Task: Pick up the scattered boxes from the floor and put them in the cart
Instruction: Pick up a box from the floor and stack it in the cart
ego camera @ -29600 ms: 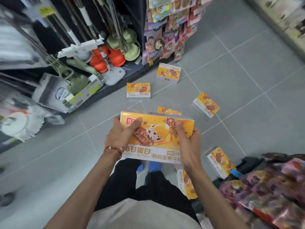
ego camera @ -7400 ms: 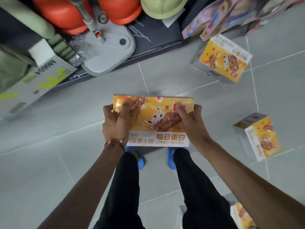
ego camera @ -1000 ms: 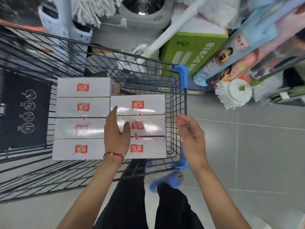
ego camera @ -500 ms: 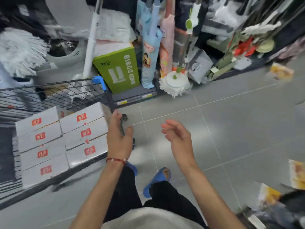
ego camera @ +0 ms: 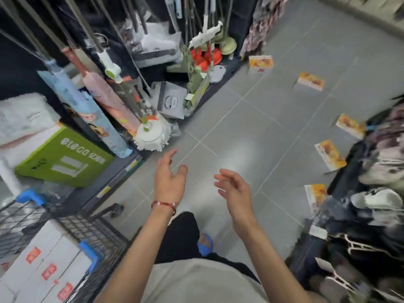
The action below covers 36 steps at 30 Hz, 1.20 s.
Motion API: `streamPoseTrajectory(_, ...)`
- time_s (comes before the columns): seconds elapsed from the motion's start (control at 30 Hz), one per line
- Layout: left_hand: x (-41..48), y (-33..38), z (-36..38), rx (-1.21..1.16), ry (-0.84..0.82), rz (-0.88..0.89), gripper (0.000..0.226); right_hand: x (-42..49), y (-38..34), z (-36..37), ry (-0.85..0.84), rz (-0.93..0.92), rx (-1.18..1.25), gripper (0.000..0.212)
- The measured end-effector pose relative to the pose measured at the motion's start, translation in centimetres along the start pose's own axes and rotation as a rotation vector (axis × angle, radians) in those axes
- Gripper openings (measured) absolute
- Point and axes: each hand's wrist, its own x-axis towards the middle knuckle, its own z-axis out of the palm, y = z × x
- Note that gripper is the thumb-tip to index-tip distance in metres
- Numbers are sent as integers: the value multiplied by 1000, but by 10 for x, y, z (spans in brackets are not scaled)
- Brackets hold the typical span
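Observation:
Several orange boxes lie scattered on the grey tile floor to my right: one [ego camera: 260, 63] by the shelf base, one [ego camera: 310, 82] farther out, and others [ego camera: 330, 155] near the right rack. The wire cart [ego camera: 91, 232] stands at lower left, with several white boxes [ego camera: 47, 267] packed inside it. My left hand [ego camera: 169, 181] and my right hand [ego camera: 235, 190] hover empty over the floor in the middle, fingers relaxed and spread.
A shelf of mops, umbrellas and plungers [ego camera: 135, 88] runs along the left, with a green carton [ego camera: 63, 158] at its base. A rack of dark clothing [ego camera: 363, 215] crowds the right edge. My blue shoe [ego camera: 205, 244] shows below my hands.
My view has swung right, away from the cart and toward the scattered boxes. Both hands have left the cart and now hang empty over the floor.

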Motion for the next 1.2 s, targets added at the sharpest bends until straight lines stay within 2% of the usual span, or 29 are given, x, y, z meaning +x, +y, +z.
streamPoseTrajectory(0.47, 151, 113, 141, 57, -456, 74, 35, 132, -104, -52, 381, 28, 210, 23)
streamPoseTrajectory(0.73, 223, 176, 251, 113, -624, 101, 31, 216, -157, -111, 545, 64, 381, 23)
streamPoseTrajectory(1.2, 324, 317, 494, 86, -654, 63, 30, 431, -308, -292, 457, 77, 343, 22)
